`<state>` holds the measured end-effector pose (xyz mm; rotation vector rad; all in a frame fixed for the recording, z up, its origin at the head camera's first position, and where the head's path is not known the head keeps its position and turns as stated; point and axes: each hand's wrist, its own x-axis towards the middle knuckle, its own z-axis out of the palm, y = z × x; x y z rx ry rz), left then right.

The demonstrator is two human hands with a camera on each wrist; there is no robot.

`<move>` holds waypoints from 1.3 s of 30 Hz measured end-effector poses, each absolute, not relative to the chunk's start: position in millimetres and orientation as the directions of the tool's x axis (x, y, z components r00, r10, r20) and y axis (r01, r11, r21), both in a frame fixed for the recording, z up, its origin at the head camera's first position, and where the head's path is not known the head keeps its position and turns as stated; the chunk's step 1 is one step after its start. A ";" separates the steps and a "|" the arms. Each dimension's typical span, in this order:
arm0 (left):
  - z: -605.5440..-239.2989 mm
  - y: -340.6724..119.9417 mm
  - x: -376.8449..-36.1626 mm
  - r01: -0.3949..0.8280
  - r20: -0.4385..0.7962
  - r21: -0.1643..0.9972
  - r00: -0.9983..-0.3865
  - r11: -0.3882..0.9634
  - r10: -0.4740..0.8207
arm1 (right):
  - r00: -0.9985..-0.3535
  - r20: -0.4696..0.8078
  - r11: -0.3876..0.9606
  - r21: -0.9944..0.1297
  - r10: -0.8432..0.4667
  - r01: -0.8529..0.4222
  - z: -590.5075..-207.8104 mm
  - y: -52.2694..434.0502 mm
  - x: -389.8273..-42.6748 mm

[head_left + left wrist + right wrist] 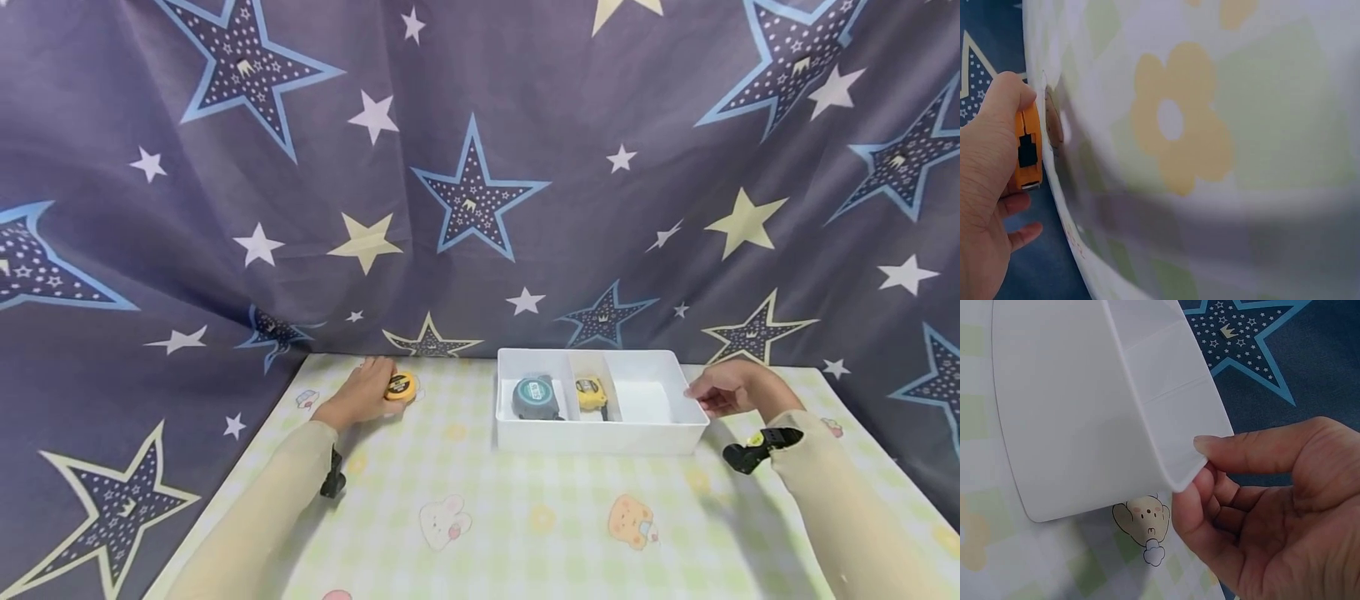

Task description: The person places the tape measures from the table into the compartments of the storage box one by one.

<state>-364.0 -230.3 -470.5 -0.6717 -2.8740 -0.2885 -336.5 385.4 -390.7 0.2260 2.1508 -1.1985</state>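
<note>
My left hand grips a yellow-orange tape measure with a black label, at the far left of the table. In the left wrist view the thumb lies along the top of its case, and the metal tape end shows at the bottom. My right hand pinches the right end wall of a white divided box, thumb inside the rim and fingers outside. A grey-teal tape measure lies in the box's left compartment. The narrow middle one holds a smaller yellow tape measure. Nothing lies in the right compartment.
A pale green checked cloth with cartoon prints covers the table. Behind it and at both sides hangs a dark star-patterned curtain, close along the table's far edge. Black wrist cameras sit on both sleeves.
</note>
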 end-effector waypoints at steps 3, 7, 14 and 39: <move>-467.4 -222.9 -365.8 0.467 0.227 0.153 -0.874 0.871 0.429 | -0.764 -0.628 0.574 -0.684 -0.150 0.450 -389.1 388.5 -335.8; -463.5 -218.0 -364.7 0.472 0.227 0.150 -0.872 0.869 0.434 | -0.760 -0.631 0.570 -0.686 -0.157 0.452 -388.0 388.0 -337.1; -459.2 -215.9 -367.4 0.484 0.237 0.131 -0.863 0.865 0.446 | -0.742 -0.644 0.549 -0.694 -0.185 0.465 -385.6 384.8 -341.4; -422.9 -179.3 -368.0 0.531 0.236 0.171 -0.840 0.830 0.489 | -0.752 -0.645 0.564 -0.675 -0.138 0.475 -384.2 385.9 -337.4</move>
